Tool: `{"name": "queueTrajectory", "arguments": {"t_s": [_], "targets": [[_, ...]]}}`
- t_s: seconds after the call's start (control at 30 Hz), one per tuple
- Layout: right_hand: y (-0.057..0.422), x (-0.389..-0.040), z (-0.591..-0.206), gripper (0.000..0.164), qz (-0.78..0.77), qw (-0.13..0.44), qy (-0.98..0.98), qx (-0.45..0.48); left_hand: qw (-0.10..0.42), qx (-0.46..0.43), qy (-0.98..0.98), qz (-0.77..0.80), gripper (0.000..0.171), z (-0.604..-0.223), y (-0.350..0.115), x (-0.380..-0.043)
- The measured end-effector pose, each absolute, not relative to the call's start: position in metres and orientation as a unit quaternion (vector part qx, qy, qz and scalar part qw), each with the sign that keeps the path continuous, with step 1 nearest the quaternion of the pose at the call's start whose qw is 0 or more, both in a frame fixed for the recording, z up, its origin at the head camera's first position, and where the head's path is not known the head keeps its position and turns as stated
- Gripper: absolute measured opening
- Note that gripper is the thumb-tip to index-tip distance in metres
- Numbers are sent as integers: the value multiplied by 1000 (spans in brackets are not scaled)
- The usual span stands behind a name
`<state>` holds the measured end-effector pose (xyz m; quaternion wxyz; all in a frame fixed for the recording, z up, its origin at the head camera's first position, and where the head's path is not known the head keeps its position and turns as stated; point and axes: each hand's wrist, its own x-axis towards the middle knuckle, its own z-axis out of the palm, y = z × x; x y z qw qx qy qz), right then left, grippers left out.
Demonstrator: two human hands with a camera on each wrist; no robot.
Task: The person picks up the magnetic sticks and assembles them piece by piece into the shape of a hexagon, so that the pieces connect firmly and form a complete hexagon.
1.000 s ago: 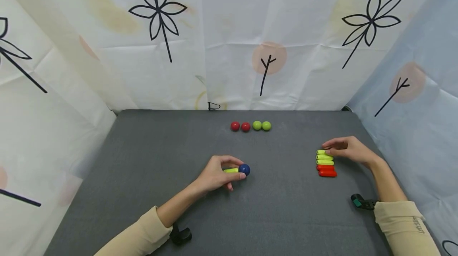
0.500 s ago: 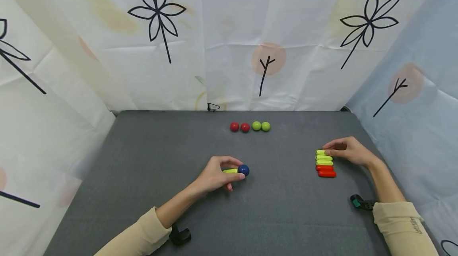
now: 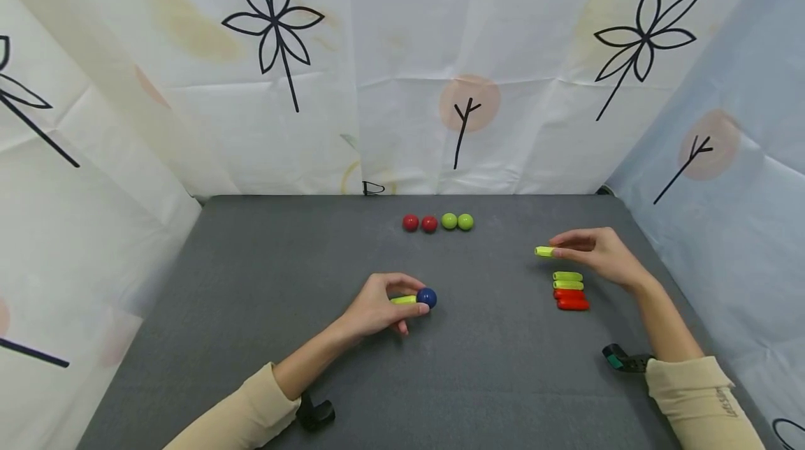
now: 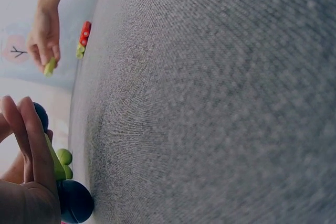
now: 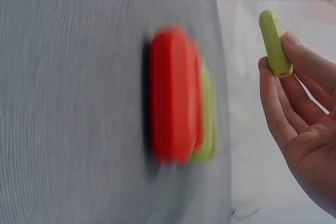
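Near the middle of the grey table, my left hand (image 3: 374, 303) grips a yellow-green stick (image 3: 404, 300) with a dark blue ball (image 3: 427, 298) on its right end. The left wrist view reveals another dark blue ball (image 4: 75, 201) at the stick's other end. On the right, my right hand (image 3: 597, 254) pinches a second yellow-green stick (image 5: 275, 43) between thumb and fingers, raised off the table. Below that hand lie two yellow-green sticks (image 3: 568, 276) and two red sticks (image 3: 573, 305), stacked side by side in a column.
Toward the back edge, two red balls (image 3: 430, 223) and two green balls (image 3: 449, 221) sit in a row. A white patterned cloth (image 3: 402, 135) rises behind the grey table (image 3: 283, 247) and along both sides.
My right hand has lifted the topmost yellow-green stick from the column and carried it left and slightly away. The left hand keeps its hold on the balled stick, nearly still.
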<state>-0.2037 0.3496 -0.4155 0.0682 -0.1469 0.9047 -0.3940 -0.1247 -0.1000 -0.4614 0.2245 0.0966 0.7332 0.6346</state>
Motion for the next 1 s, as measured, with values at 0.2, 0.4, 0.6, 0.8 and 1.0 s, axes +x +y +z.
{"name": "queueTrajectory", "arguments": {"t_s": [0.2, 0.4, 0.6, 0.8, 1.0], "targets": [[317, -196, -407, 27, -439, 61, 884, -152, 221, 97, 736, 633, 40, -461, -100, -125], [284, -188, -404, 24, -463, 63, 868, -169, 218, 98, 739, 630, 41, -463, -101, -125], [254, -180, -408, 22, -491, 86, 843, -203, 219, 95, 741, 628, 41, -463, -102, -126], [223, -172, -412, 21, -509, 116, 818, -241, 217, 96, 742, 627, 41, -463, -101, -127], [198, -167, -421, 20, -506, 139, 809, -267, 214, 99, 740, 630, 41, -461, -100, -128]]}}
